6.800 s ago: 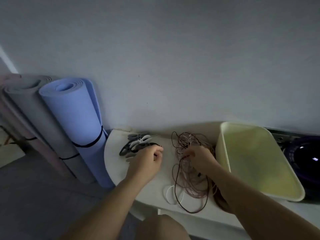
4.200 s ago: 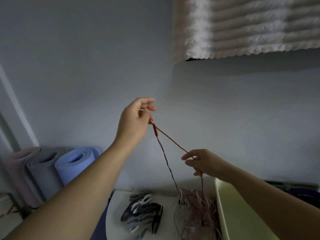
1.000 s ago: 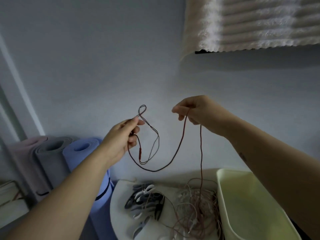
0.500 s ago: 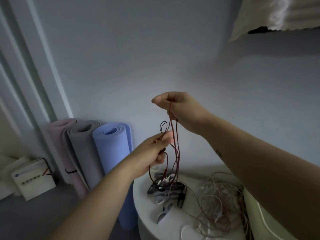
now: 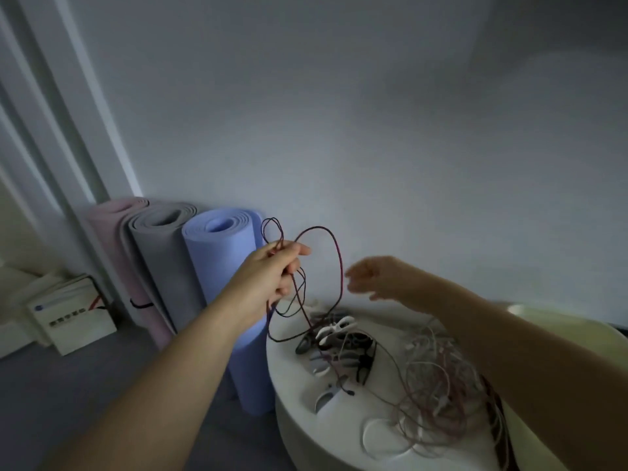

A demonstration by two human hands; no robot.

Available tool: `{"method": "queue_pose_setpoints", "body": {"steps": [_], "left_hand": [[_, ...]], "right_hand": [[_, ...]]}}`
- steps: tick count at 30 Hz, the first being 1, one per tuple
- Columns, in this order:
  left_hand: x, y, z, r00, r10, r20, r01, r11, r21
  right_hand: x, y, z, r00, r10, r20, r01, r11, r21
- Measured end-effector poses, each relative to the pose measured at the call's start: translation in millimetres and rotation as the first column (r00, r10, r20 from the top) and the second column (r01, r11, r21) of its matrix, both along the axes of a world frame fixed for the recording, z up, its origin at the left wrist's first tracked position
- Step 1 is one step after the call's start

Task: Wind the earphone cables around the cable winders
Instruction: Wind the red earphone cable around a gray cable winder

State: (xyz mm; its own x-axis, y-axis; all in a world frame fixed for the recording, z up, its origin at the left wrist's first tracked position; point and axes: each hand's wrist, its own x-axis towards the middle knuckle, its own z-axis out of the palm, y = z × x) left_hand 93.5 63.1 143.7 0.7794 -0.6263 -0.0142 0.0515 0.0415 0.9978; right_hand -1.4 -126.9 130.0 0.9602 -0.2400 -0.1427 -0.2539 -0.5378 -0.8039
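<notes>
Having let go, right hand [image 5: 384,278] spreads; left hand [image 5: 272,277] pinches downward-hanging dark-red cable [image 5: 341,277].

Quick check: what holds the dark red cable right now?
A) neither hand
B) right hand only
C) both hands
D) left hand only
D: the left hand grips the bunched dark red cable, while the right hand is open beside its loop, holding nothing.
</notes>
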Motion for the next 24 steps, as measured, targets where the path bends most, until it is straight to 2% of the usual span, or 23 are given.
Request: {"method": "queue_pose_setpoints", "body": {"steps": [2,3,5,7,13,17,19,21,24], "left_hand": [[3.4,2.3,-7.0,0.999,0.003,0.037,-0.005,0.999,0.048],[3.8,2.5,-11.7,0.999,0.003,0.047,-0.006,0.998,0.069],[2.3,1.6,-17.9,0.998,-0.01,0.067,0.004,0.996,0.092],[0.6,0.5,-23.1,0.995,-0.035,0.091,0.025,0.994,0.111],[0.6,0.1,-27.6,0.994,-0.025,0.104,0.011,0.991,0.136],[-0.9,-4.7,-27.2,0.994,-0.012,0.113,-0.004,0.991,0.136],[-3.1,-8.8,-26.7,0.993,-0.001,0.114,-0.014,0.991,0.135],[-6.6,-14.9,-25.4,0.994,0.003,0.108,-0.016,0.992,0.122],[-12.8,-26.3,-22.3,0.994,0.0,0.109,-0.013,0.993,0.115]], "right_hand": [[-4.3,-0.5,-42.8,0.933,0.119,-0.339,-0.212,0.945,-0.25],[-4.6,2.7,-64.8,0.871,0.163,-0.463,-0.313,0.911,-0.268],[-4.6,11.9,-95.6,0.78,0.208,-0.59,-0.418,0.875,-0.244],[-3.0,21.4,-110.6,0.746,0.231,-0.625,-0.489,0.826,-0.279],[1.3,34.8,-132.4,0.786,0.208,-0.582,-0.483,0.795,-0.367],[-2.1,28.1,-107.6,0.848,0.115,-0.518,-0.408,0.765,-0.498],[-8.6,14.1,-87.7,0.9,0.034,-0.435,-0.329,0.707,-0.626],[-19.4,-5.4,-71.5,0.932,-0.121,-0.343,-0.199,0.618,-0.761],[-37.7,-25.6,-44.5,0.918,-0.306,-0.254,-0.089,0.465,-0.881]]}}
